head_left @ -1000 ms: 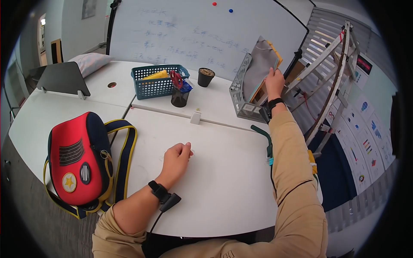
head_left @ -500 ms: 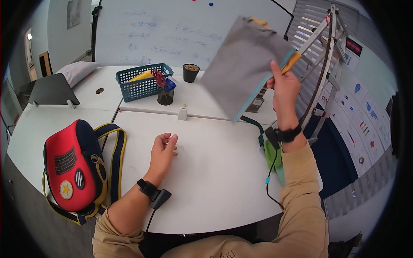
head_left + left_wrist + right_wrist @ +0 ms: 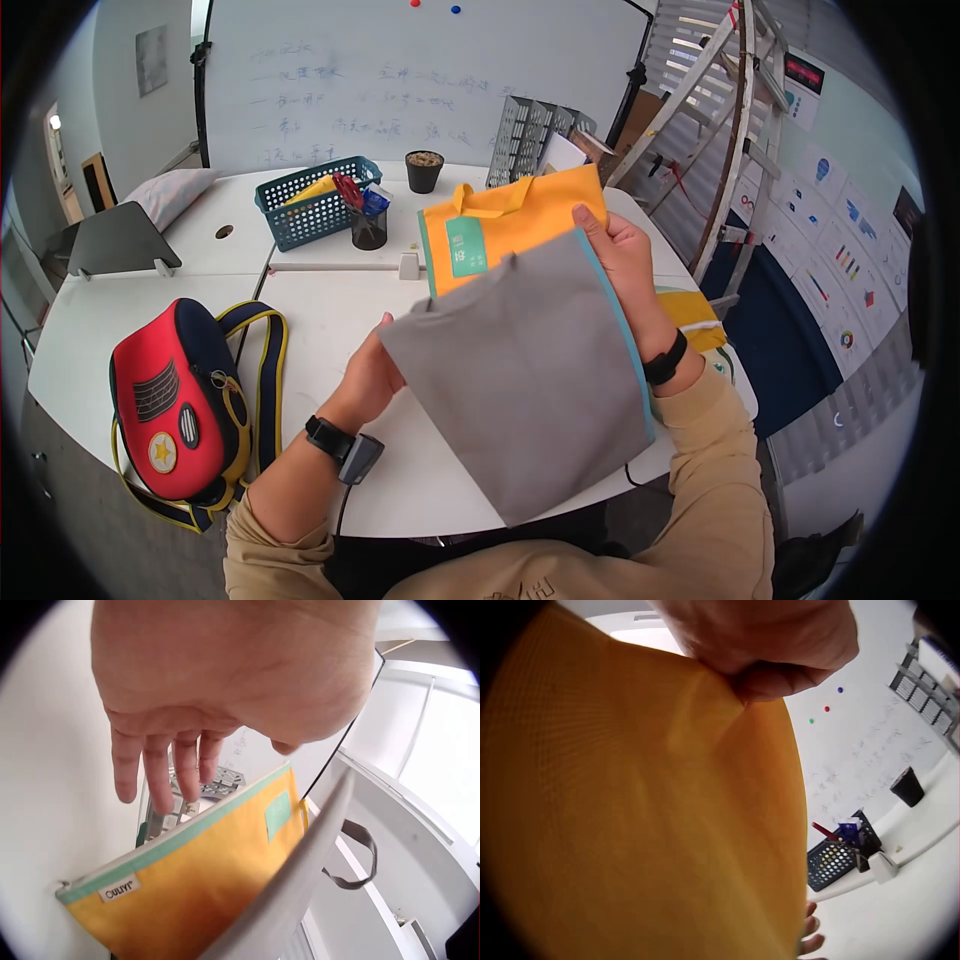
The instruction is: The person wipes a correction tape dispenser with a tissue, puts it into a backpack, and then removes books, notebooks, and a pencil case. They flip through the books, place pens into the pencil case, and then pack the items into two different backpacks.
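My right hand [image 3: 635, 265] pinches a grey file bag [image 3: 530, 370] with light-blue edging and an orange-yellow file bag [image 3: 560, 205] together at their upper right edge. The yellow bag has a strap handle, green trim and a green label; it lies behind the grey one, which hides much of it. In the right wrist view, orange-yellow cloth [image 3: 645, 802] bunches under the gripping fingers. My left hand [image 3: 370, 380] is at the grey bag's left corner, which overlaps its fingers in the head view. The left wrist view shows straight, spread left fingers [image 3: 157, 772] with nothing between them.
A red and navy backpack [image 3: 165, 400] lies on the left. Behind are a teal basket [image 3: 290, 225], a black mesh pen cup [image 3: 369, 232], a small pot [image 3: 424, 178] and a grey file rack [image 3: 515, 140]. A yellow item [image 3: 690, 312] lies by the right forearm; a ladder [image 3: 745, 150] stands beyond.
My right hand has drawn the bags out of the file rack and brought them towards me over the table. The left hand has turned palm inwards beside them.
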### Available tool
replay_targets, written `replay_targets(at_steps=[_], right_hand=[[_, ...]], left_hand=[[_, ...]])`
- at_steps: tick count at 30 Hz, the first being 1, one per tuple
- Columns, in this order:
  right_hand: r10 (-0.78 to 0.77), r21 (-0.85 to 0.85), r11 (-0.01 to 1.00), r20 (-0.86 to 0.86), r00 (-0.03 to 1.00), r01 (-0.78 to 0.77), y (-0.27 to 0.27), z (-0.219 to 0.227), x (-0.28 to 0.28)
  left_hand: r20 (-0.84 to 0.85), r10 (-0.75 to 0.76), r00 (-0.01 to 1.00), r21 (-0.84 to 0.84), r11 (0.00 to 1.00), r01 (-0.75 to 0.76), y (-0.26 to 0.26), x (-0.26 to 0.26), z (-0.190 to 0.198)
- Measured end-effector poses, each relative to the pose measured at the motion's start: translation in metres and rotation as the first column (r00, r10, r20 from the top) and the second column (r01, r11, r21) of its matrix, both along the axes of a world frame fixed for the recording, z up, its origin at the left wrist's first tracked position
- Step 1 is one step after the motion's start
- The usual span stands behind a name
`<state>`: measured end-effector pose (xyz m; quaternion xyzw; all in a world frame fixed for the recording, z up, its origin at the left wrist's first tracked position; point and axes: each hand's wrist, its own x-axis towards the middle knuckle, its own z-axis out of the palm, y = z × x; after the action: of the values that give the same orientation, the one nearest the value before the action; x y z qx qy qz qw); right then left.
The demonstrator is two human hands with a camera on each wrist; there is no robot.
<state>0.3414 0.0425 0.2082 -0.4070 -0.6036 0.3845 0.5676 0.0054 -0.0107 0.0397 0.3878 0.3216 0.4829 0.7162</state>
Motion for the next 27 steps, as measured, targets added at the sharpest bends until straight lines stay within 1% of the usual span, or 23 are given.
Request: replay_targets(at_steps=[1,2,3,5,6,9,10,11,13,14,16,17,18,19,20,21,22,23,25,26,27], right_hand=[[0.003,0.008,1.0,-0.047,0.999,-0.003,-0.002,-0.004,-0.001],[0.007,0.019,1.0,-0.093,0.996,-0.005,-0.004,-0.009,-0.006],[0.012,0.03,1.0,-0.139,0.99,-0.008,-0.005,-0.01,-0.009],[-0.016,0.04,0.999,-0.144,0.989,0.022,-0.002,-0.013,-0.003],[-0.031,0.04,0.999,-0.146,0.989,0.037,0.001,-0.017,0.001],[-0.036,0.076,0.996,-0.121,0.992,0.046,0.015,-0.024,0.022],[-0.031,0.061,0.998,-0.064,0.997,0.035,0.02,-0.024,0.03],[-0.018,0.053,0.998,-0.037,0.999,0.02,0.026,-0.025,0.038],[0.009,0.034,0.999,0.018,1.0,-0.01,0.039,-0.027,0.051],[0.032,0.007,0.999,0.021,0.999,-0.033,0.043,-0.028,0.057],[0.084,-0.049,0.995,0.03,0.996,-0.082,0.05,-0.028,0.067],[0.084,-0.084,0.994,0.089,0.992,-0.076,0.058,-0.03,0.077],[0.085,-0.117,0.991,0.148,0.985,-0.068,0.068,-0.033,0.088],[0.088,-0.149,0.987,0.206,0.975,-0.057,0.076,-0.036,0.097],[0.112,-0.181,0.981,0.229,0.967,-0.071,0.08,-0.038,0.101],[0.136,-0.213,0.974,0.25,0.959,-0.083,0.083,-0.039,0.105],[0.162,-0.245,0.965,0.271,0.949,-0.094,0.087,-0.044,0.109],[0.147,-0.253,0.966,0.36,0.921,-0.056,0.097,-0.058,0.114],[0.118,-0.255,0.967,0.528,0.841,0.024,0.122,-0.096,0.126],[0.111,-0.249,0.966,0.644,0.757,0.07,0.122,-0.106,0.126],[0.103,-0.235,0.965,0.746,0.658,0.116,0.117,-0.118,0.123]], left_hand=[[0.027,-0.026,0.999,-0.083,0.996,0.028,-0.003,0.003,0.0],[0.028,-0.133,0.991,-0.056,0.989,0.134,0.007,-0.003,-0.019],[0.091,-0.245,0.965,0.006,0.969,0.246,0.009,-0.011,-0.019],[0.197,-0.465,0.863,0.144,0.885,0.443,0.014,-0.02,-0.018],[0.144,-0.401,0.905,0.047,0.916,0.398,-0.003,-0.017,0.006],[-0.081,-0.416,0.906,0.197,0.884,0.424,-0.017,-0.029,0.002],[-0.261,-0.405,0.876,0.219,0.859,0.463,-0.013,-0.03,0.004],[-0.432,-0.38,0.818,0.235,0.828,0.509,-0.008,-0.032,0.006],[-0.691,-0.284,0.665,0.197,0.811,0.551,-0.012,-0.031,0.019],[-0.64,-0.28,0.715,0.14,0.873,0.467,-0.011,-0.028,0.019],[-0.628,-0.228,0.744,0.09,0.928,0.361,-0.001,-0.045,0.016],[-0.623,-0.201,0.756,0.066,0.949,0.307,0.006,-0.057,0.013],[-0.705,-0.029,0.708,0.131,0.977,0.171,0.013,-0.071,0.009],[-0.845,0.21,0.492,0.239,0.971,-0.003,0.013,-0.082,0.012],[-0.842,0.456,0.288,0.435,0.89,-0.136,0.028,-0.101,-0.014],[-0.828,0.517,0.22,0.468,0.851,-0.237,0.025,-0.109,-0.006],[-0.708,0.692,0.139,0.658,0.719,-0.223,0.034,-0.118,-0.026],[-0.549,0.833,0.063,0.813,0.55,-0.192,0.043,-0.124,-0.048],[-0.575,0.797,0.185,0.76,0.604,-0.239,0.044,-0.118,-0.041],[-0.581,0.775,0.247,0.732,0.631,-0.257,0.044,-0.112,-0.036],[-0.672,0.727,0.144,0.715,0.687,-0.13,0.036,-0.106,-0.029]])
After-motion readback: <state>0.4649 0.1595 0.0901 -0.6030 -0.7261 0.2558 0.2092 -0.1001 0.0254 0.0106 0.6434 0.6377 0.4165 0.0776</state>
